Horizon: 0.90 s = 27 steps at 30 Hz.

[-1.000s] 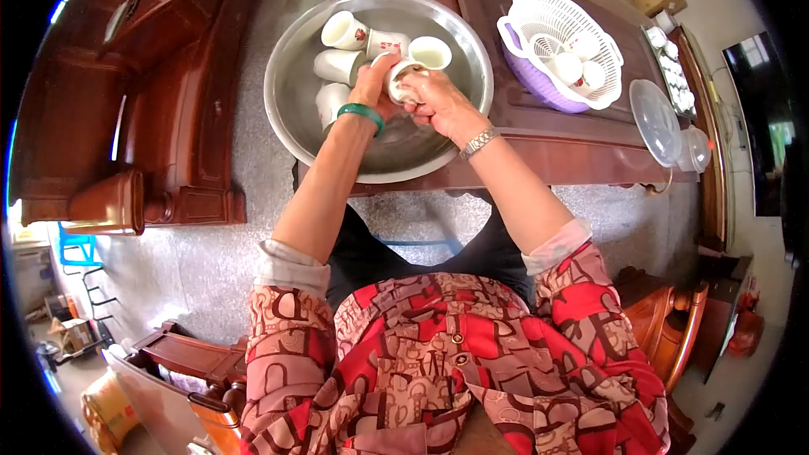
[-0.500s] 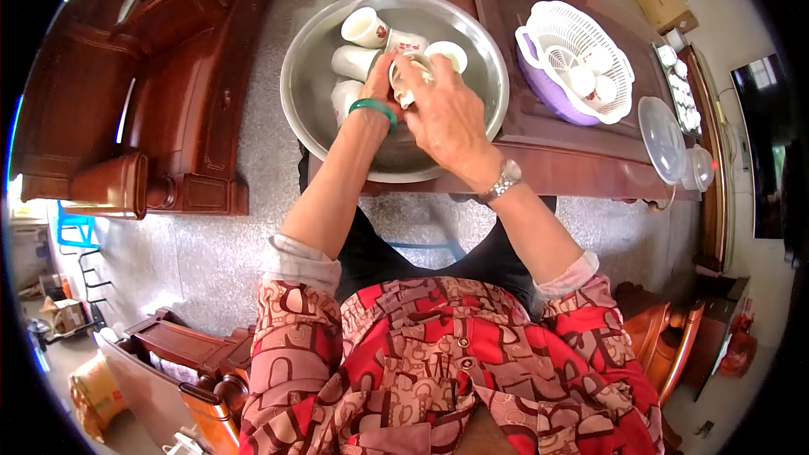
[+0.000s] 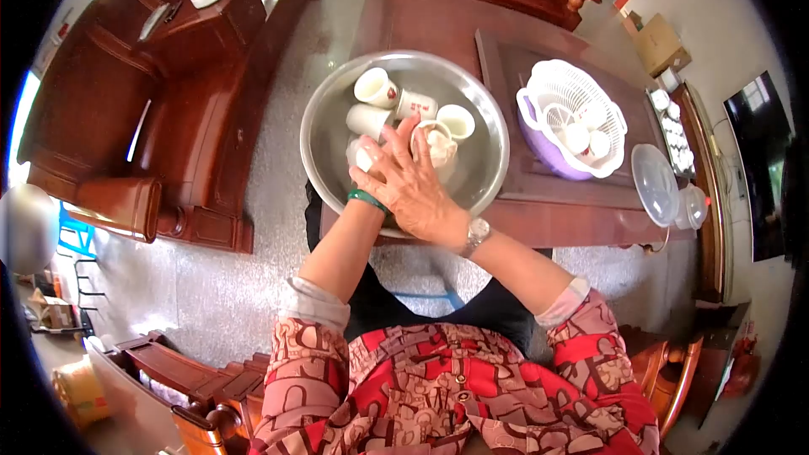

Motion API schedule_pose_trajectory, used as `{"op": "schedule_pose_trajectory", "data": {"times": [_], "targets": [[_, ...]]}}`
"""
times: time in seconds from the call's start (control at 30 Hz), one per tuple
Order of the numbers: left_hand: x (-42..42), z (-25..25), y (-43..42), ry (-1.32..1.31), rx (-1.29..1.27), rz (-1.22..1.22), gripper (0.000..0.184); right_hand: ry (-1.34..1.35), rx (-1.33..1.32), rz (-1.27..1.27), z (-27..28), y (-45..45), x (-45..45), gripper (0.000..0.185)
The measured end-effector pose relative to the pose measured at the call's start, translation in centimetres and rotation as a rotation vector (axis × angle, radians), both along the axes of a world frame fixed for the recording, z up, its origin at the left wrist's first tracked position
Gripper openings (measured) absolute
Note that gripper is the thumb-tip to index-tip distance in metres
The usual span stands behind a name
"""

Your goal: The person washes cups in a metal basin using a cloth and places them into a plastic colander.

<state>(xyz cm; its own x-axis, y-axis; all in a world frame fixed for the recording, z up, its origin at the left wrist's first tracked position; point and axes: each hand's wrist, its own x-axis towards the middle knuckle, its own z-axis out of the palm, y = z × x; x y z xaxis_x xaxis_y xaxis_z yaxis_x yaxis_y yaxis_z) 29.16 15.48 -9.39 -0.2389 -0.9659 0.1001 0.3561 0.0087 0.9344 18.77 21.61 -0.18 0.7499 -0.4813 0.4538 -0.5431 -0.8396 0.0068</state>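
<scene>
A wide steel basin holds several white cups, among them a tipped cup with a red mark and a cup with red lettering. My right hand lies across my left hand with its fingers stretched out. Right beside those fingertips is a cup with a crumpled pale cloth in its mouth. My left hand, below a green bangle, is mostly covered by the right one, so its grip is hidden. Something white, perhaps a cup, shows by its fingers.
The basin stands on a dark red wooden table. To its right, a white strainer basket with several cups sits in a purple basin. Farther right are a clear plastic lid and a tray of cups. A wooden bench stands left.
My right hand has moved off the cup with the cloth and across my left hand, its fingers now stretched out. That cup now shows to the right of the fingers. The view has tilted upward.
</scene>
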Motion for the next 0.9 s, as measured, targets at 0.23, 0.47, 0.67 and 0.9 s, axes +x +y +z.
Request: {"op": "schedule_pose_trajectory", "data": {"times": [0.23,0.47,0.67,0.9], "targets": [[-1.9,3.1,-1.9,0.755,0.581,-0.026,0.036,-0.151,-0.019,-0.419,2.9,-3.0,-3.0,0.052],[-1.9,4.5,-1.1,0.750,0.609,0.041,0.040,-0.124,0.322,-0.479,1.9,-2.6,-4.4,0.063],[-2.0,4.4,-0.7,0.677,0.540,0.004,0.037,-0.207,0.430,-0.549,0.9,-3.2,-4.8,0.056],[-1.5,4.0,-1.0,0.565,0.553,-0.038,0.042,-0.227,0.414,-0.481,0.1,-3.1,-5.2,0.042]]}}
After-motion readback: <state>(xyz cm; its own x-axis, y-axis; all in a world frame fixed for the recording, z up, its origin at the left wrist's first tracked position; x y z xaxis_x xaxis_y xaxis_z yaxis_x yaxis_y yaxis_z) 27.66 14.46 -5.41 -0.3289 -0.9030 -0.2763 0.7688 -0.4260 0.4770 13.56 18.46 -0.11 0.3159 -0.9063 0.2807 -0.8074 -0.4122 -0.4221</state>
